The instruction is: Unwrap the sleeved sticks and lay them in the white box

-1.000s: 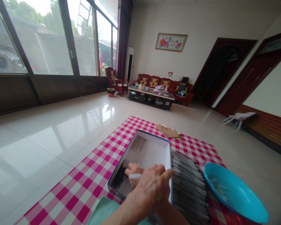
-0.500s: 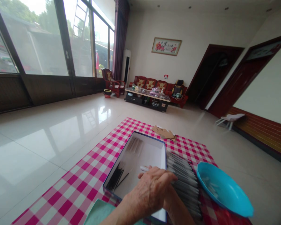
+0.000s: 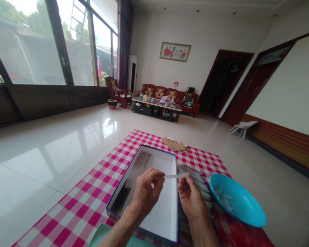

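Note:
A thin, whitish see-through tube (image 3: 173, 176) is stretched level between my two hands. My left hand (image 3: 147, 188) pinches its left end, above a shallow blue-edged box (image 3: 162, 223). Thumb and fingers of my right hand (image 3: 192, 196) grip the other end, just past the box's right wall. Inside the box, slim black rods (image 3: 121, 197) lie at the near left, with clear tubes (image 3: 143, 159) farther back. To the right of the box is a heap of dark pen-like sticks (image 3: 204, 187), partly hidden by my right hand.
A bright blue basin (image 3: 252, 212) holding small whitish pieces stands at the right. Torn cardboard (image 3: 176, 145) lies on the pink checked tablecloth (image 3: 86, 190) beyond the box. A pale green cloth (image 3: 99, 235) is at the near edge, and something red (image 3: 247, 236) sits below the basin.
My hands, overlapping over the box before, have come apart, the right one now showing on the right. The tube is now held between them. The view has shifted slightly.

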Motion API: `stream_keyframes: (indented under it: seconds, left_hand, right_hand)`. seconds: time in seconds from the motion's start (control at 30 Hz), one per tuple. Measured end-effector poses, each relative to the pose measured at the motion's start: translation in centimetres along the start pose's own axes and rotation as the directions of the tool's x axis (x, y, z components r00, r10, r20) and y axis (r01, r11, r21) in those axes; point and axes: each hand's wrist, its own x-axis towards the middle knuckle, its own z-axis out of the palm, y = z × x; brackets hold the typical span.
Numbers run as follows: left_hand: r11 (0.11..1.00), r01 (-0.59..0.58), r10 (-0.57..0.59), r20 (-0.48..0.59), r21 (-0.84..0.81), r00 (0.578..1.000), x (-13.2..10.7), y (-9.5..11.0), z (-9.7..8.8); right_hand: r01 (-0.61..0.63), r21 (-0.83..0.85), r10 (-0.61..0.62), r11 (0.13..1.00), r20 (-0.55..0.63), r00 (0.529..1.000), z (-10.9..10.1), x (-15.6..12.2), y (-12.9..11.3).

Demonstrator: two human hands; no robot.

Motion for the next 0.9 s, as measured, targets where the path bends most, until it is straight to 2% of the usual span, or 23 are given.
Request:
stream_keyframes:
  seconds: [0.07, 0.13, 0.2, 0.27, 0.43, 0.57, 0.67, 0.77, 0.9]
  left_hand:
    - [0.984, 0.019, -0.037, 0.100, 0.176, 0.994, 0.1, -0.6, 0.1]
    - [0.934, -0.024, -0.046, 0.187, 0.356, 0.981, -0.1, -0.8, 0.3]
    - [0.877, -0.081, -0.042, 0.242, 0.474, 0.969, -0.3, -0.5, 0.7]
    - [0.846, -0.099, -0.053, 0.267, 0.524, 0.962, -0.6, -0.2, 1.2]
    - [0.853, -0.019, -0.113, 0.220, 0.522, 0.969, -1.2, -0.3, 2.3]
    - [0.881, -0.052, -0.077, 0.252, 0.469, 0.965, -1.3, -0.6, 2.4]
    - [0.915, -0.019, -0.096, 0.262, 0.404, 0.960, -1.2, -0.8, 2.1]
    - [0.941, 0.056, -0.147, 0.253, 0.333, 0.956, -1.0, -1.1, 1.9]
    - [0.945, 0.096, -0.179, 0.249, 0.314, 0.952, -0.8, -1.4, 1.8]
  right_hand:
    - [-0.038, 0.060, 0.044, 0.997, -0.097, 0.994, -0.4, -0.4, 0.1]
    - [-0.066, 0.073, 0.076, 0.995, -0.141, 0.987, -0.6, -0.9, 0.6]
    - [-0.080, 0.037, 0.084, 0.996, -0.132, 0.988, -0.5, -1.4, 1.2]
    - [-0.091, 0.001, 0.091, 0.996, -0.105, 0.990, -0.3, -1.8, 2.0]
    - [-0.069, -0.013, 0.069, 0.998, -0.012, 0.998, 0.2, -2.2, 3.3]
    - [-0.012, -0.030, 0.013, 0.999, 0.039, 0.999, 0.0, -2.0, 3.0]
    - [0.034, -0.016, -0.033, 0.999, 0.038, 0.999, -0.4, -1.6, 1.4]
    - [0.079, 0.080, -0.075, 0.994, -0.041, 0.996, -1.2, -0.9, -0.9]
    - [0.070, 0.152, -0.056, 0.986, -0.096, 0.994, -2.3, -0.4, -2.8]
